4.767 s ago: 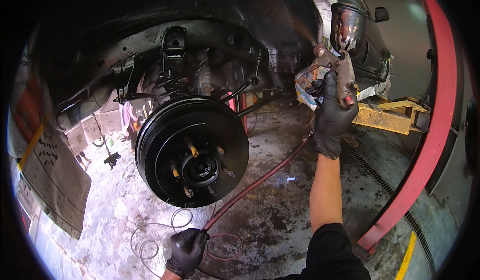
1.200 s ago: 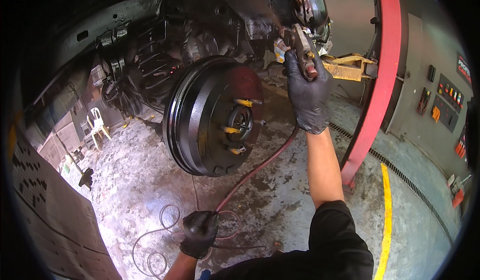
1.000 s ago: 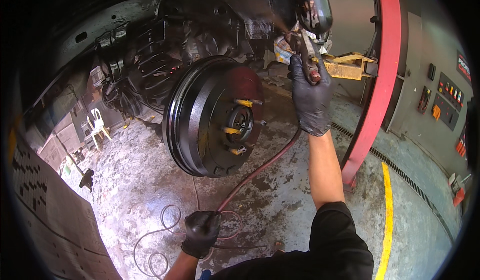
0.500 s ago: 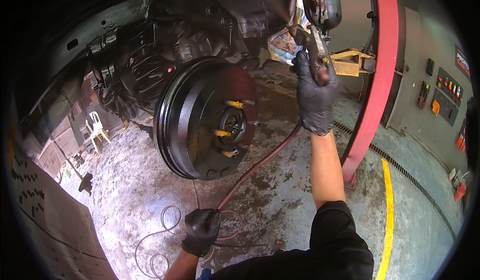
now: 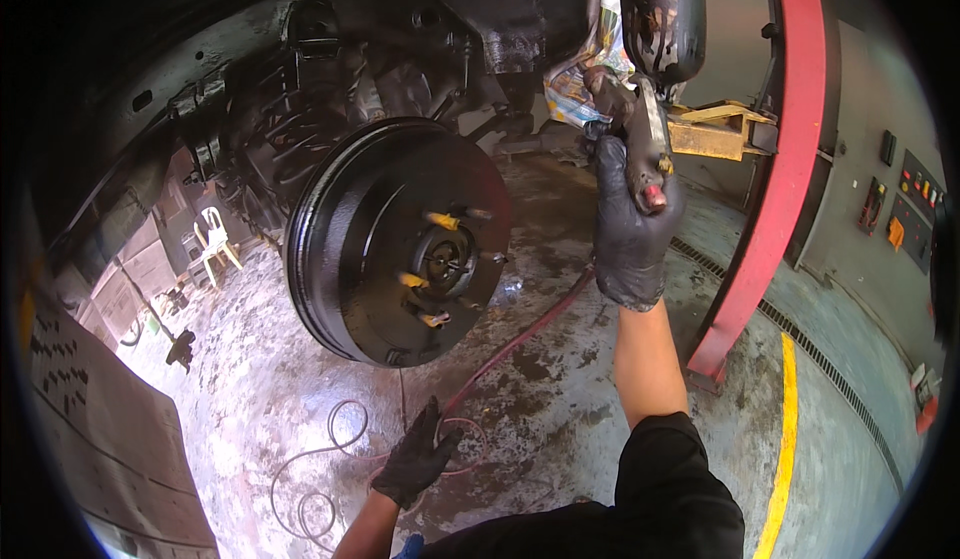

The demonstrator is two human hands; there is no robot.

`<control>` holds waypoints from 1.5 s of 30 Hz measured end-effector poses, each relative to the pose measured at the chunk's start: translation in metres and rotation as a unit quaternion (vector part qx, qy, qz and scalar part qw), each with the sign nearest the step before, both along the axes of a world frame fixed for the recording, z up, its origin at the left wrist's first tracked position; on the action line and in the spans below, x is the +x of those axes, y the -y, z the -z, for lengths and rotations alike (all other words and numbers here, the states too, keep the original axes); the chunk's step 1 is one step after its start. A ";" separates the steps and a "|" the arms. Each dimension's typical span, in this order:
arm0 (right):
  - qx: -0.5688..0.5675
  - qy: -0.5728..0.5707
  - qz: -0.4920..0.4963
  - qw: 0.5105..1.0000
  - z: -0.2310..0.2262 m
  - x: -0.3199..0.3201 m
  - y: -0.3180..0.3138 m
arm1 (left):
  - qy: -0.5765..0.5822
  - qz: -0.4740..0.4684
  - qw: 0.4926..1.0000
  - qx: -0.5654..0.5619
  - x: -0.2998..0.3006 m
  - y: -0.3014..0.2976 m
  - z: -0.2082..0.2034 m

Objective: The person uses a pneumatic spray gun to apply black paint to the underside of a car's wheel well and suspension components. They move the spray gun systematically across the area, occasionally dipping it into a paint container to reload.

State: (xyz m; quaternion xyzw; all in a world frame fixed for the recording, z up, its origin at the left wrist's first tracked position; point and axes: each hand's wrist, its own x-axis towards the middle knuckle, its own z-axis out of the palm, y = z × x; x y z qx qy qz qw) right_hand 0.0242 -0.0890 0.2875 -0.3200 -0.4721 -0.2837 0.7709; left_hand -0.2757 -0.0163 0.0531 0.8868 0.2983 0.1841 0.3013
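Observation:
My right hand (image 5: 637, 229), in a black glove, is wrapped round the grip of a spray gun (image 5: 648, 144) with a dark, paint-streaked cup (image 5: 663, 21) on top. The gun is held up to the right of a glossy black brake drum (image 5: 350, 244). Several studs stick out of the drum's face, some with yellow covers (image 5: 412, 280). A dull red hose (image 5: 515, 339) runs down from beneath the right hand toward my left hand (image 5: 415, 459). That gloved hand is low in front of the drum, fingers apart, beside the hose, with no visible grip on it.
Above the drum is the dark underside of a raised vehicle (image 5: 400, 19). A red lift post (image 5: 765, 189) with a yellow arm (image 5: 712, 131) stands at right. Thin hose loops (image 5: 335, 439) lie on the stained floor. A white chair (image 5: 214, 244) is at far left; a tool wall (image 5: 860, 159) at far right.
My left hand has let go of the hose and opened its fingers. In the picture, the spray gun and right hand sit slightly lower, and the drum has shifted left.

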 end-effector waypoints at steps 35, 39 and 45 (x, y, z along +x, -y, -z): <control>-0.243 0.329 -0.009 0.912 0.037 0.093 0.041 | 0.620 0.059 0.737 -0.265 0.301 0.029 -0.106; -0.219 0.350 -0.043 0.910 0.032 0.090 0.037 | 0.660 0.038 0.694 -0.285 0.294 0.021 -0.102; -0.291 0.354 -0.091 0.884 0.052 0.122 0.049 | 0.671 -0.048 0.724 -0.153 0.277 0.026 -0.117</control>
